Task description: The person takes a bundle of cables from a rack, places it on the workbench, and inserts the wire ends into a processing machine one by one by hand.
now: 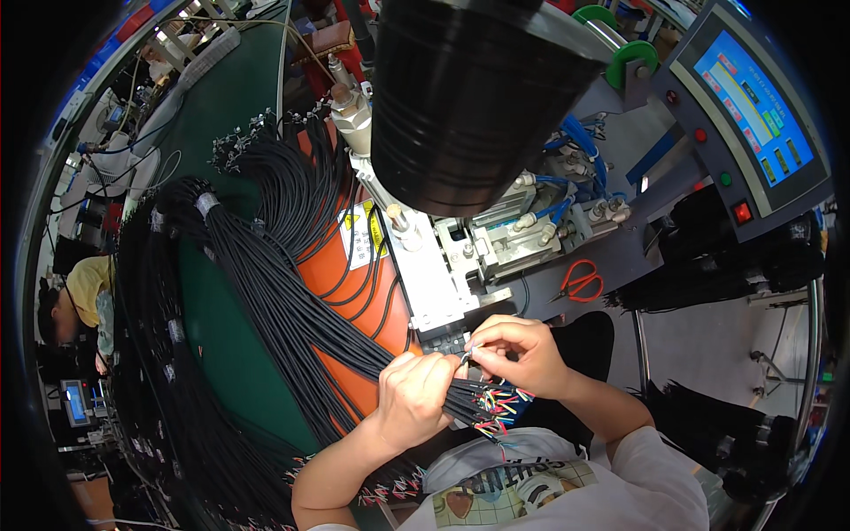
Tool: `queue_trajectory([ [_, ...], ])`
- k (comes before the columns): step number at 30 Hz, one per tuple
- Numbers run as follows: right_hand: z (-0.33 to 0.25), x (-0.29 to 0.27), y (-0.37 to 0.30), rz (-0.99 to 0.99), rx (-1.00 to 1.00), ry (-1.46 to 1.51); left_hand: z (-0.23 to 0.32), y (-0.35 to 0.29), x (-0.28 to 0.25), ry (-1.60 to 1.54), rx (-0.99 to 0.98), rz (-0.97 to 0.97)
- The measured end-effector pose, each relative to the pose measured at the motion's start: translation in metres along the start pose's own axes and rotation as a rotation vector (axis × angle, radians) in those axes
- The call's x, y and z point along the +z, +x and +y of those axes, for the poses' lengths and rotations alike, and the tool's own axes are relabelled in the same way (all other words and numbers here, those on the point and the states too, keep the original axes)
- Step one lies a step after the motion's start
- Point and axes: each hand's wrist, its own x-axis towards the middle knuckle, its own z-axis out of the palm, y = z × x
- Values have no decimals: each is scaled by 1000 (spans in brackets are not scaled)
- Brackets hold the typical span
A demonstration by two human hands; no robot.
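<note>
In front of the machine's metal block (434,305), my two hands meet. My left hand (413,395) is closed with its fingertips on a thin black cable (463,357). The thumb and forefinger of my right hand (524,354) pinch the tip of that cable, where light-coloured wire ends show; the exact tip is partly hidden by the fingers. A thick bundle of black cables (297,310) runs under my left hand. Its stripped ends (500,405), with red, yellow, white and blue wires, fan out below my right hand.
Red-handled scissors (580,281) lie right of the machine. A control panel with a lit screen (748,106) stands at upper right. A large black cylinder (469,106) overhangs the machine. More black cables (164,354) cover the green table (235,372). Another person (88,288) sits far left.
</note>
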Motion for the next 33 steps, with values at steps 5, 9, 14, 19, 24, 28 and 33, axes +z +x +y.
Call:
queue_trajectory([
  [5, -6, 5, 2, 53, -416, -993, 1, -5, 3, 89, -34, -52],
  [9, -14, 0, 8, -6, -345, -1156, 8, 3, -8, 222, -10, -113],
  [14, -3, -5, 8, 31, -283, -1103, 2, 4, -4, 233, 63, -185],
  [19, -5, -3, 7, 45, -306, -1113, 5, 8, -5, 314, 99, -247],
  [24, -8, -2, 6, 8, -304, -1204, 8, 9, -1, 354, 75, -278],
  [28, -7, -13, 11, -56, -278, -1167, 10, 21, -7, 406, 103, -348],
  [33, -4, -5, 12, 113, -395, -972, 6, 18, -4, 409, 106, -344],
])
